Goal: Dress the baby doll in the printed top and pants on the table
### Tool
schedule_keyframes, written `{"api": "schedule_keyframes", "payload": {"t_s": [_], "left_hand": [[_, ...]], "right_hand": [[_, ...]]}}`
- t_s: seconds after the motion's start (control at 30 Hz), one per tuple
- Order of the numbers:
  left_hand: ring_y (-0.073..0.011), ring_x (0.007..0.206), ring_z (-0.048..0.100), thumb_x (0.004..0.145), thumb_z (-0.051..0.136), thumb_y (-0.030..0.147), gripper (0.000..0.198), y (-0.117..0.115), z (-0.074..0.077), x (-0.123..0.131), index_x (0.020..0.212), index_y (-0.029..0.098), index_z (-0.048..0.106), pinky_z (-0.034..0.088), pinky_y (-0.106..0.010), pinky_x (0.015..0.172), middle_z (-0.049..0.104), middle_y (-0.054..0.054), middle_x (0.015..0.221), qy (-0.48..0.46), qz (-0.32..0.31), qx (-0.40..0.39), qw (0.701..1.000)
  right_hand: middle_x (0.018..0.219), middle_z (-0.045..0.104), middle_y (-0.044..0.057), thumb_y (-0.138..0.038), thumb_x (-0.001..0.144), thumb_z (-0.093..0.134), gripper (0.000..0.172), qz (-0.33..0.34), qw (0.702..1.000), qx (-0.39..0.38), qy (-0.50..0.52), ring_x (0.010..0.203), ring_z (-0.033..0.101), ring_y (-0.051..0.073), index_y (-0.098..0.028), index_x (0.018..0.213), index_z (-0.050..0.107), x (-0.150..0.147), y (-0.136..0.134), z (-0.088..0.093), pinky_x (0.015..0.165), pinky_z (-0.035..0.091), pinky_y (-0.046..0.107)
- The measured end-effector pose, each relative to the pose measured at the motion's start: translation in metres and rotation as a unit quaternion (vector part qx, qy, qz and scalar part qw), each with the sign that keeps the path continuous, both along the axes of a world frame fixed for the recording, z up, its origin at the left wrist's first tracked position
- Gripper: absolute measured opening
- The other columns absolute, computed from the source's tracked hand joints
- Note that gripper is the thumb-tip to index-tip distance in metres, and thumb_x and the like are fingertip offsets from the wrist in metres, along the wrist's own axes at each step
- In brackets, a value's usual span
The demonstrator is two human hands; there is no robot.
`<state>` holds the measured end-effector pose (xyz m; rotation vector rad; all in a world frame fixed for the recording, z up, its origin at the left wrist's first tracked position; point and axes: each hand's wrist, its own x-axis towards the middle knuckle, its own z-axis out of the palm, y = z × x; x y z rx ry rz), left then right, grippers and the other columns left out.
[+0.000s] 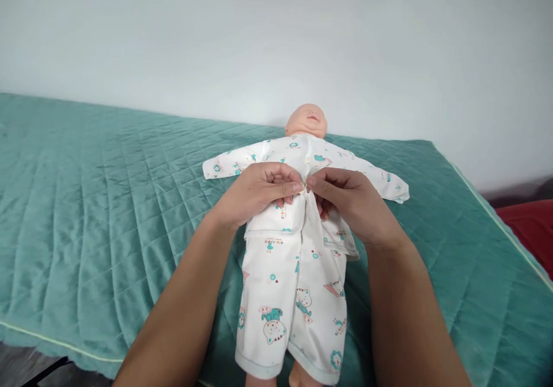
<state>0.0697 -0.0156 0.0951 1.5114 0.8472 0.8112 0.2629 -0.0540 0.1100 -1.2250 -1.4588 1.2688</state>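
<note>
A baby doll (306,121) lies on its back, head toward the wall, its arms spread out in long sleeves. It wears a white printed baby shirt (280,221) and matching printed pants (270,283). At the shirt's front opening, my left hand (272,184) pinches one edge by a small button (302,188). My right hand (334,188) grips the opposite edge, its fingertips nearly meeting those of the left. An upper button (307,160) sits at the chest. Below my hands the shirt front parts slightly. The doll's feet are mostly cut off at the bottom.
A green quilted cover (108,214) lies under the doll and reaches back to a pale wall (216,41). Beyond the cover's right edge is a red object (529,226), partly visible. Dark floor (38,370) shows at the lower left.
</note>
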Motion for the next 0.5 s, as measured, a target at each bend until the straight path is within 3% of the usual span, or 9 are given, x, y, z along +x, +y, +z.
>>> {"api": "schedule_keyframes", "payload": {"t_s": [0.23, 0.5], "left_hand": [[-0.0098, 0.062, 0.059, 0.079, 0.081, 0.041, 0.027, 0.0016, -0.0034, 0.0014, 0.081, 0.016, 0.072, 0.050, -0.023, 0.059, 0.065, 0.000, 0.068, -0.020, 0.006, 0.006, 1.000], [-0.0108, 0.063, 0.061, 0.079, 0.079, 0.033, 0.019, 0.0026, -0.0063, 0.0015, 0.081, 0.016, 0.070, 0.050, -0.024, 0.060, 0.068, 0.000, 0.068, -0.003, -0.005, 0.024, 1.000]], "right_hand": [[0.059, 0.067, 0.003, -0.050, 0.088, 0.074, 0.041, -0.011, 0.999, -0.030, -0.014, 0.053, 0.060, 0.010, -0.017, 0.065, 0.065, -0.0002, 0.0021, -0.0022, 0.054, 0.049, 0.021], [0.073, 0.076, 0.006, -0.040, 0.096, 0.066, 0.026, -0.005, 0.995, -0.048, 0.089, 0.060, 0.072, 0.015, -0.018, 0.082, 0.066, 0.0023, 0.0019, -0.0046, 0.053, 0.054, 0.021]]}}
